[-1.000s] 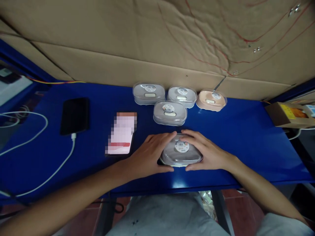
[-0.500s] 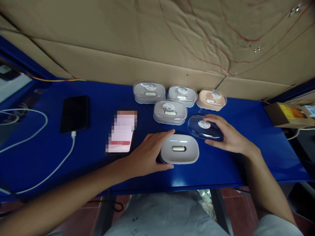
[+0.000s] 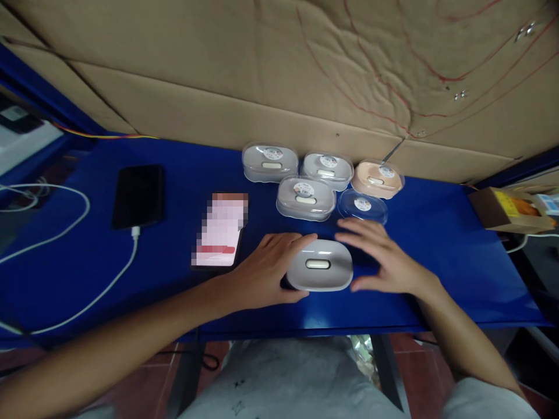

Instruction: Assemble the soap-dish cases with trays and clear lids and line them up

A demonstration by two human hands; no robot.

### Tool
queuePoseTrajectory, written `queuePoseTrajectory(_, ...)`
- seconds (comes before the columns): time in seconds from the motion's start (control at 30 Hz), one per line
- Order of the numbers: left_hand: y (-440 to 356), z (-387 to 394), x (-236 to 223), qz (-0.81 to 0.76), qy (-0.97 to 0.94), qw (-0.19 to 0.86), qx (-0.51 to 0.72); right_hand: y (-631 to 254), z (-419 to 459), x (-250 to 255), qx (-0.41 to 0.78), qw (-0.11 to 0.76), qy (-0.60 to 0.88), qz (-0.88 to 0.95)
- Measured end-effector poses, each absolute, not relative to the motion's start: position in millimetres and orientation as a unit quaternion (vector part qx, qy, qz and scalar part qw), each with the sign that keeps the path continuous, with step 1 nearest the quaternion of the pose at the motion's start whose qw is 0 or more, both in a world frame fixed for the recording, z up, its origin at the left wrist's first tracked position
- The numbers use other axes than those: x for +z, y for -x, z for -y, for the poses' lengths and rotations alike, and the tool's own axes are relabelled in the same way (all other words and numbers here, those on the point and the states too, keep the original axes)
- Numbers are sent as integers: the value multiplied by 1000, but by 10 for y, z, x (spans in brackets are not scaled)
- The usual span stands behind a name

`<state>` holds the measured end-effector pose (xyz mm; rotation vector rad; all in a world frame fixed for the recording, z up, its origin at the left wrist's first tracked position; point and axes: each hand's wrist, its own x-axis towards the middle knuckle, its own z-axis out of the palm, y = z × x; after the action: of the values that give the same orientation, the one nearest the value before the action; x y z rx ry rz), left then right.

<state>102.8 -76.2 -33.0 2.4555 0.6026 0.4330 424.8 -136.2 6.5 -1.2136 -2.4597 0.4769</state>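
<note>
In front of me on the blue table is a grey oval soap box (image 3: 321, 280) without a cover, a pale oblong piece in its middle. My left hand (image 3: 273, 270) grips its left end, thumb in front and fingers behind. Just off its right end is my right hand (image 3: 382, 256), fingers apart, holding nothing. The clear lid (image 3: 362, 205) with a round label lies on the table behind my right fingers. Farther back stand lidded grey boxes, the nearest grey box (image 3: 305, 201) left of that lid, and a peach box (image 3: 378, 179) at the right of the row.
A lit phone (image 3: 218, 230) with a blurred screen lies left of my left hand. Beyond it is a black device (image 3: 138, 195) with a white cable (image 3: 122, 273). An open cardboard box (image 3: 502, 210) sits at the right edge. Brown cardboard (image 3: 196, 75) backs the table (image 3: 437, 233).
My right hand lifted the clear lid off the grey soap box, set it down behind to the right, let go and came back towards the box. My left hand stayed on the box.
</note>
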Motion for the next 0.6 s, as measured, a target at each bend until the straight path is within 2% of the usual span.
queuePoseTrajectory(0.13, -1022, 750, -343, -234, -914, 287, 166, -3957, 1453, -7, 195, 160, 364, 897)
queuePoseTrajectory(0.4, -1032, 756, -362, -257, -912, 282, 151, -4089, 1395, 34, 224, 244, 339, 881)
queuePoseTrajectory(0.6, -1041, 771, -344, -267, -907, 286, 155, -4354, 1398, 296, 165, 235, 447, 847)
